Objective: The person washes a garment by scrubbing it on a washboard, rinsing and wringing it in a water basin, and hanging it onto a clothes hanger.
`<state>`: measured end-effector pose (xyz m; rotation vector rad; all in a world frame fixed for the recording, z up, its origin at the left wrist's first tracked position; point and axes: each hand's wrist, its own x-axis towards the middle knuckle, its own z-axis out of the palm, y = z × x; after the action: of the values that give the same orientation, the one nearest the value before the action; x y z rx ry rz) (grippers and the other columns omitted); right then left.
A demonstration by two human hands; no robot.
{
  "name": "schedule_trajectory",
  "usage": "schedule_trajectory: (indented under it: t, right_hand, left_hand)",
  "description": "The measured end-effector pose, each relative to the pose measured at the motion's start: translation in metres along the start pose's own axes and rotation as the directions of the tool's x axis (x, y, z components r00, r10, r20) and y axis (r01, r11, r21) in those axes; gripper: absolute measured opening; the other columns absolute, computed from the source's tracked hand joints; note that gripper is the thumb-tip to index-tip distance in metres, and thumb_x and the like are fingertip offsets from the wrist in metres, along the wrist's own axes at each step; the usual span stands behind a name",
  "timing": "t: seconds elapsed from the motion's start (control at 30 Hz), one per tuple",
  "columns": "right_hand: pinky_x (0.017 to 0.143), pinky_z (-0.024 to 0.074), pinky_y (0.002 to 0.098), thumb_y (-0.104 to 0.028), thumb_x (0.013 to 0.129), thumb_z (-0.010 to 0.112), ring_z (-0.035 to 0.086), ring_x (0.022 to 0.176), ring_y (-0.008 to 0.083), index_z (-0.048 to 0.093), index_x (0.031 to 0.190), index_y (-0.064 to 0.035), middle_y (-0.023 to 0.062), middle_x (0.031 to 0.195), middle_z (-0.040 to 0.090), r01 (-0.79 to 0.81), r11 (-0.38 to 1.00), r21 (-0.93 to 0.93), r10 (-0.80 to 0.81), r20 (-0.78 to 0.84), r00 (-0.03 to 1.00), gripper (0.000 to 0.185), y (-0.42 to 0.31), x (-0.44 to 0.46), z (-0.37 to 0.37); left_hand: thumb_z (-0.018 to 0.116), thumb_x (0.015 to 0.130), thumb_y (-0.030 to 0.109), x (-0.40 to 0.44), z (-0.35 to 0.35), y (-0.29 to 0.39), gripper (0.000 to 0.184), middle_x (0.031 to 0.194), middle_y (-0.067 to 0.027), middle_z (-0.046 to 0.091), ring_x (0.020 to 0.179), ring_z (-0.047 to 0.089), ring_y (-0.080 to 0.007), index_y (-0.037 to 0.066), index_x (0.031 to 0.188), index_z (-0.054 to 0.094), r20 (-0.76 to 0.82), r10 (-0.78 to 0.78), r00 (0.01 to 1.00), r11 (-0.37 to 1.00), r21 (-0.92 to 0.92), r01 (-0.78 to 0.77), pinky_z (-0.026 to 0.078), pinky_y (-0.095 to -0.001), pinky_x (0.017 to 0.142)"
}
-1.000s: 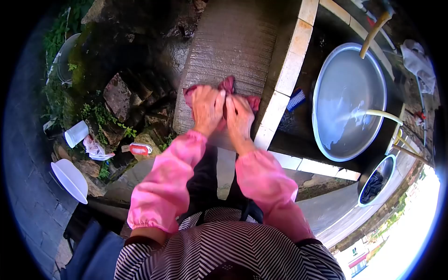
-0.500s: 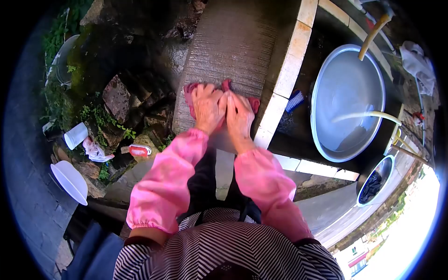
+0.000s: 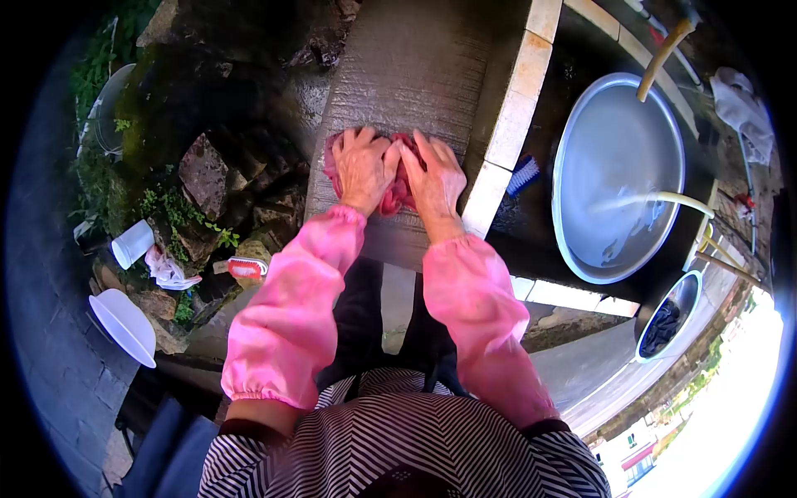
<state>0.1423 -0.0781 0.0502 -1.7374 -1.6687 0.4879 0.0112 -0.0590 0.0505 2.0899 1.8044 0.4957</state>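
Observation:
A wet, dark-pink cloth (image 3: 399, 196) lies bunched on a ridged concrete washing slab (image 3: 407, 83). My left hand (image 3: 366, 173) presses on its left part, with the fingers bent over the fabric. On the right side of the bundle, my right hand (image 3: 437, 181) grips it with fingers curled. The two hands are close together, thumbs near each other, and they hide much of the cloth. Pink sleeve covers reach down to both wrists.
Right of the tiled ledge (image 3: 508, 133), water runs from a hose (image 3: 677, 199) into a large metal basin (image 3: 614, 149). A blue brush (image 3: 523, 176) lies beside it. A smaller basin (image 3: 687, 290) holds dark cloth. Leftward are rocks, a red brush (image 3: 246, 267) and a white basin (image 3: 124, 328).
My right hand has moved slightly up and right, its fingers pointing farther forward. The cloth has been gathered from a wider spread into a tighter bundle between my hands.

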Motion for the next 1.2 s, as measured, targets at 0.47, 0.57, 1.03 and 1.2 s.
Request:
schedule_trajectory:
  t: [0.47,0.57,1.03,1.2]
  right_hand:
    - [0.079,0.0522,0.0395,-0.013,0.089,0.063,0.064,0.092,0.0331,0.068,0.098,0.0007,0.0153,0.092,0.067,-0.05,0.979,0.199,0.058,-0.036,0.998,0.017,-0.002,0.017,0.056]
    - [0.088,0.0512,0.0424,-0.012,0.089,0.065,0.063,0.102,0.0347,0.069,0.096,0.0037,0.0174,0.099,0.067,-0.169,0.942,0.291,0.158,0.058,0.986,0.018,-0.031,-0.035,0.009]
    - [0.083,0.0531,0.0385,-0.012,0.085,0.069,0.065,0.095,0.0346,0.067,0.104,0.0017,0.0182,0.099,0.067,0.066,0.992,0.105,-0.07,0.036,0.997,0.023,-0.002,0.02,0.03]
    - [0.093,0.0494,0.0413,-0.016,0.084,0.071,0.061,0.107,0.0333,0.068,0.108,0.0005,0.0158,0.107,0.066,-0.132,0.984,0.117,0.126,0.053,0.991,0.03,-0.028,-0.049,-0.023]
  left_hand:
    - [0.062,0.083,0.028,0.028,0.024,-0.027,0.015,0.09,-0.0092,0.055,0.092,0.049,-0.0311,0.014,0.084,0.067,-0.219,-0.012,0.976,0.988,0.147,0.045,0.039,-0.0458,0.078]
    - [0.065,0.084,0.029,-0.029,-0.009,0.002,0.022,0.092,-0.0093,0.06,0.091,0.053,-0.0318,0.009,0.073,0.067,-0.133,-0.155,0.979,0.984,-0.108,0.141,0.038,-0.044,0.082]
    - [0.063,0.081,0.019,0.011,0.008,-0.015,0.01,0.086,-0.0079,0.058,0.086,0.053,-0.0295,0.012,0.088,0.065,-0.137,-0.088,0.987,0.99,0.097,0.102,0.038,-0.044,0.077]
    - [0.065,0.077,0.017,-0.071,-0.022,0.013,0.011,0.085,-0.007,0.057,0.086,0.053,-0.028,0.009,0.085,0.064,-0.188,0.008,0.982,0.991,-0.128,-0.032,0.038,-0.044,0.083]
